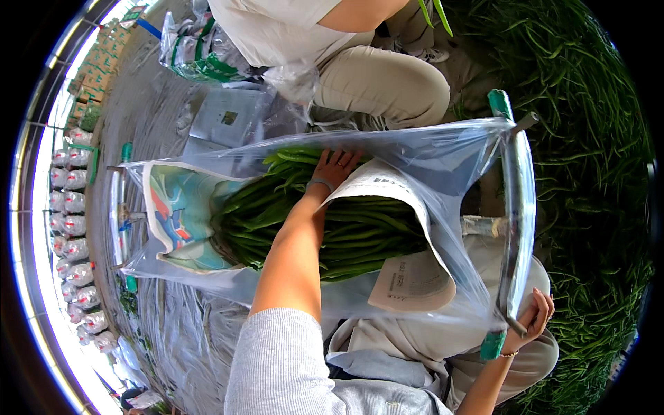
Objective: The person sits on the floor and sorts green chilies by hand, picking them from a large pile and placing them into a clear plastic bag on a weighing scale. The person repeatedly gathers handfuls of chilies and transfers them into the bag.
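Observation:
My left hand (336, 168) lies palm down, fingers apart, on long green chili peppers (363, 233) inside a clear plastic bag (425, 140). Printed paper sheets line the bag: a colourful one (179, 218) at the left and a white one with writing (399, 181) at the right. The bag's mouth is stretched over a metal frame bar (514, 223) at the right; its other end reaches a second bar (118, 218). My right hand (537, 316) is beside the lower end of the right bar, its fingers bent; its grip is partly hidden.
A heap of green peppers (591, 207) spreads along the right. Another person (384, 83) sits across from me, near a plastic-wrapped bundle (207, 52) and a grey metal plate (228, 116). Filled clear bags (75, 225) and cartons (104, 57) line the far left, beyond plastic sheeting (192, 332).

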`<state>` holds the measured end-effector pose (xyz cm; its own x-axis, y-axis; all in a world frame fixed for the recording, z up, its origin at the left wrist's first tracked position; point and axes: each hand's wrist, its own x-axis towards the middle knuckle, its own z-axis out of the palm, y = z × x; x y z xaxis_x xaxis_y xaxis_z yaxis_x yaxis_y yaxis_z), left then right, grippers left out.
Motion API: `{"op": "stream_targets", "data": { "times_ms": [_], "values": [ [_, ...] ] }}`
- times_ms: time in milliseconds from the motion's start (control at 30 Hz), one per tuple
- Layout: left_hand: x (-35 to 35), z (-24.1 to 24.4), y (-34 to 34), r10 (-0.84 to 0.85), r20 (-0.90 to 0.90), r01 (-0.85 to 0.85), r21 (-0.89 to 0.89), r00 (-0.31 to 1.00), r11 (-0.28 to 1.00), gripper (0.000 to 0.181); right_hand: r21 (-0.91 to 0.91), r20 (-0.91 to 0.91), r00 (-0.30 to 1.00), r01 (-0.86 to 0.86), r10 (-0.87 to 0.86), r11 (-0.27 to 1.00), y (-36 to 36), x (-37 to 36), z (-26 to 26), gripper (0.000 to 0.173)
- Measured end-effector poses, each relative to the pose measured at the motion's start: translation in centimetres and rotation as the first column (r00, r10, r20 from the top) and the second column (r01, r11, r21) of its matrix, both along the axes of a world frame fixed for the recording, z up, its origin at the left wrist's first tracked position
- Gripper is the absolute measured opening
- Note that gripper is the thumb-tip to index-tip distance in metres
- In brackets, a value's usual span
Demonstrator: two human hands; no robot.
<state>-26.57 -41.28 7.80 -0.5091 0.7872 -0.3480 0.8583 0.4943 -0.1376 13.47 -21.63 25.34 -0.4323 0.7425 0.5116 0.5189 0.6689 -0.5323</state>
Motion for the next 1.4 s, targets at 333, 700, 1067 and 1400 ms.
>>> {"op": "stream_targets", "data": {
  "times_ms": [333,700,1067,1400],
  "values": [
    [-0.2,5.6,-3.0,-0.267,0.129,0.227,0.263,0.955,0.938,0.047,0.002,0.014,0.994,-0.112,0.112,0.994,0.0,0.3,0.7,0.016],
    [7.2,27.0,-8.5,0.237,0.689,-0.114,-0.219,0.685,0.969,0.027,-0.258,-0.404,0.908,-0.228,0.110,0.939,-0.7,2.3,2.0,0.030],
    [20.1,40.6,5.7,-0.754,0.398,0.359,0.699,0.523,0.618,0.019,-0.131,-0.703,0.707,-0.022,-0.077,0.991,4.3,12.9,8.2,0.033],
    [25.1,26.6,31.8,-0.754,0.419,0.829,0.003,0.506,0.559,0.034,-0.675,-0.079,0.921,0.233,-0.382,0.700,10.1,26.0,-0.8,0.063]
  ]
}}
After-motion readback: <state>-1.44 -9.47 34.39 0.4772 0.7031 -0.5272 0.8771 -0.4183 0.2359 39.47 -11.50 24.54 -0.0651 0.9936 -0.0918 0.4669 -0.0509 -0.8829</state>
